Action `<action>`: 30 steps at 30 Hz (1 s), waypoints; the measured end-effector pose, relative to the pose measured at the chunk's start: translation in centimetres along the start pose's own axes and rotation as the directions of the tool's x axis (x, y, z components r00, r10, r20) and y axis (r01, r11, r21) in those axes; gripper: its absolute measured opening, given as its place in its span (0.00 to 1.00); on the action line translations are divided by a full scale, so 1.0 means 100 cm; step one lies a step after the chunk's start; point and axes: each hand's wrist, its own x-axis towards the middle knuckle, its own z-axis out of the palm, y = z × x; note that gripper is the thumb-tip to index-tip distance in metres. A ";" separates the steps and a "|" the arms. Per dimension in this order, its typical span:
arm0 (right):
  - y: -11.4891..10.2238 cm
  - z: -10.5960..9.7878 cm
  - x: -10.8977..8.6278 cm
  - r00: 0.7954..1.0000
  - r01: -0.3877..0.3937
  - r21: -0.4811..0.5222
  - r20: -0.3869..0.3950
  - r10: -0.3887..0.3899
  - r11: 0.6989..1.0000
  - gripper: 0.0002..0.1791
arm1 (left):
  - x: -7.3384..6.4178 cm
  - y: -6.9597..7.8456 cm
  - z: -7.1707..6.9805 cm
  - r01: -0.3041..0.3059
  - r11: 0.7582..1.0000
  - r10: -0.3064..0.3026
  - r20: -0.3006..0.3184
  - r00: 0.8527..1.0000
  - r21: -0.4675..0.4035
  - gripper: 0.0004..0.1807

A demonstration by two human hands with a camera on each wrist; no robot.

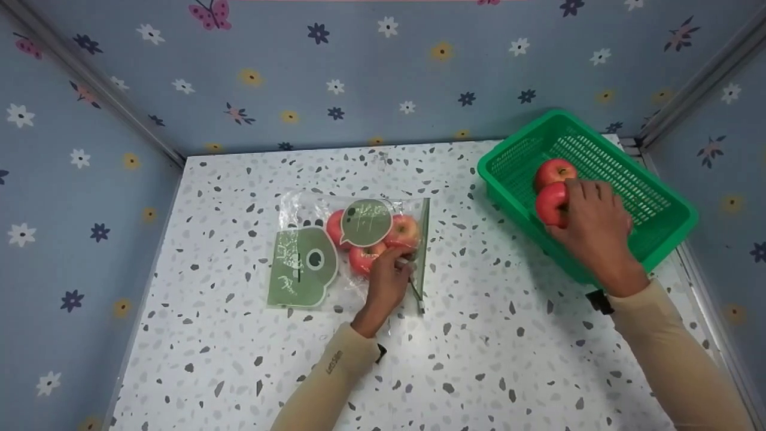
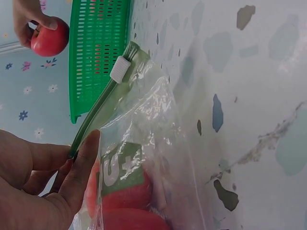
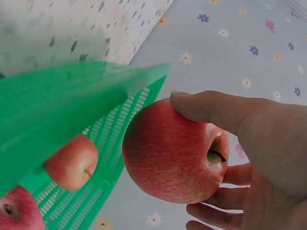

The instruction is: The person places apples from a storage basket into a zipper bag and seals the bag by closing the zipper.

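Observation:
My right hand grips a red apple over the near left rim of the green basket. In the right wrist view, thumb and fingers hold this apple by its sides, its stem toward the palm. Another apple lies in the basket, and one more is mostly hidden behind the hand. My left hand pinches the open edge of a clear zip bag with green cartoon prints. Inside the bag are three apples. A white slider sits at one end of the bag's green zip strip.
The speckled white table carries the bag at left of centre and the basket at its right back corner. Flowered blue panels wall the table at the back and both sides.

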 end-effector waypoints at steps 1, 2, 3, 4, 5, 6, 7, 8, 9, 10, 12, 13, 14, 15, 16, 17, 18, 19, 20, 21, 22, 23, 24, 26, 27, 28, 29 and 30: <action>-0.003 0.001 0.000 1.000 0.003 0.011 0.004 -0.003 1.000 0.46 | 0.000 0.000 0.000 0.000 1.000 0.000 0.000 1.000 -0.001 0.15; -0.005 0.002 0.000 1.000 0.015 0.017 -0.004 -0.015 1.000 0.46 | 0.000 0.000 0.000 -0.002 1.000 0.002 -0.001 1.000 -0.004 0.15; -0.007 0.003 0.000 1.000 0.029 0.018 -0.014 -0.029 0.999 0.47 | 0.000 0.000 0.000 -0.005 1.000 0.005 -0.002 1.000 -0.005 0.14; -0.010 0.004 0.000 0.999 0.041 0.018 -0.023 -0.040 0.999 0.47 | 0.001 0.000 0.000 -0.008 1.000 0.008 -0.004 1.000 -0.009 0.14; -0.012 0.006 0.001 0.998 0.052 0.014 -0.032 -0.052 0.999 0.46 | 0.000 0.000 0.000 -0.004 1.000 0.004 -0.003 1.000 -0.011 0.15; -0.015 0.007 0.001 0.997 0.061 0.014 -0.039 -0.060 0.998 0.46 | 0.000 0.000 0.000 -0.005 1.000 0.005 -0.004 1.000 -0.013 0.14; -0.017 0.008 0.001 0.997 0.069 0.015 -0.045 -0.069 0.997 0.46 | 0.000 0.000 0.000 -0.004 1.000 0.003 -0.004 1.000 -0.015 0.14; -0.019 0.010 0.001 0.995 0.081 0.011 -0.056 -0.080 0.997 0.45 | 0.000 0.000 0.000 -0.003 1.000 0.003 -0.005 1.000 -0.016 0.14; -0.021 0.012 0.002 0.994 0.086 0.008 -0.060 -0.086 0.996 0.44 | 0.000 0.000 0.000 -0.006 1.000 0.005 -0.005 1.000 -0.015 0.14; -0.023 0.014 0.002 0.993 0.098 0.002 -0.071 -0.097 0.995 0.42 | -0.001 0.001 0.000 -0.002 1.000 0.002 -0.003 1.000 -0.017 0.14; -0.027 0.018 0.003 0.988 0.123 -0.006 -0.091 -0.123 0.992 0.40 | -0.001 0.002 0.000 0.008 1.000 -0.008 0.001 1.000 -0.021 0.14; -0.029 0.020 0.003 0.986 0.135 -0.009 -0.099 -0.135 0.991 0.39 | -0.001 0.002 -0.001 0.011 1.000 -0.011 0.003 1.000 -0.024 0.14; -0.031 0.022 0.003 0.984 0.144 -0.011 -0.104 -0.145 0.989 0.38 | -0.001 0.002 -0.001 0.014 1.000 -0.014 0.004 1.000 -0.026 0.14; -0.033 0.023 0.003 0.984 0.148 -0.013 -0.102 -0.148 0.989 0.38 | -0.001 0.002 -0.001 0.015 0.999 -0.015 0.004 1.000 -0.029 0.14; -0.036 0.025 0.003 0.984 0.150 -0.007 -0.094 -0.150 0.989 0.38 | 0.000 0.002 0.000 0.020 0.999 -0.020 0.005 1.000 -0.032 0.14; -0.038 0.026 0.003 0.986 0.146 -0.002 -0.078 -0.146 0.989 0.39 | 0.000 0.003 0.000 0.021 0.999 -0.021 0.005 1.000 -0.034 0.14; -0.041 0.027 0.003 0.988 0.142 0.001 -0.061 -0.141 0.990 0.40 | 0.000 0.003 0.000 0.021 0.999 -0.021 0.004 1.000 -0.035 0.14; -0.043 0.028 0.003 0.990 0.136 0.002 -0.044 -0.136 0.991 0.40 | 0.000 0.003 0.000 0.021 0.999 -0.021 0.003 1.000 -0.035 0.14; -0.046 0.029 0.002 0.991 0.132 0.003 -0.026 -0.132 0.991 0.41 | 0.000 0.003 0.000 0.021 0.999 -0.021 0.003 1.000 -0.034 0.14; -0.049 0.030 0.002 0.991 0.131 0.002 -0.012 -0.130 0.991 0.41 | 0.000 0.003 0.000 0.017 0.999 -0.017 0.001 1.000 -0.034 0.14; -0.052 0.031 0.002 0.991 0.132 0.005 0.000 -0.132 0.991 0.41 | 0.000 0.003 0.000 0.017 0.999 -0.017 0.001 1.000 -0.035 0.14; -0.054 0.033 0.001 0.991 0.135 0.004 0.008 -0.135 0.991 0.41 | 0.000 0.003 0.000 0.017 0.999 -0.017 0.001 1.000 -0.036 0.14; -0.057 0.034 0.001 0.990 0.139 0.006 0.014 -0.139 0.990 0.41 | 0.000 0.003 0.000 0.016 0.999 -0.016 0.001 1.000 -0.037 0.14; -0.061 0.038 0.000 0.988 0.152 0.017 0.022 -0.153 0.988 0.42 | 0.000 0.003 0.000 0.009 0.999 -0.009 -0.001 1.000 -0.038 0.14; -0.064 0.040 -0.001 0.987 0.157 0.023 0.028 -0.158 0.987 0.42 | 0.000 0.003 0.000 0.005 0.999 -0.005 -0.001 1.000 -0.038 0.14; -0.066 0.042 -0.001 0.987 0.158 0.031 0.038 -0.159 0.987 0.43 | 0.000 0.003 0.000 0.007 0.999 -0.007 -0.001 1.000 -0.038 0.14; -0.068 0.043 -0.002 0.986 0.155 0.040 0.051 -0.157 0.987 0.43 | 0.000 0.003 0.000 0.011 0.999 -0.011 0.000 1.000 -0.037 0.14; -0.070 0.045 -0.002 0.986 0.151 0.049 0.068 -0.155 0.987 0.44 | 0.000 0.003 0.000 0.014 0.999 -0.014 0.001 1.000 -0.034 0.15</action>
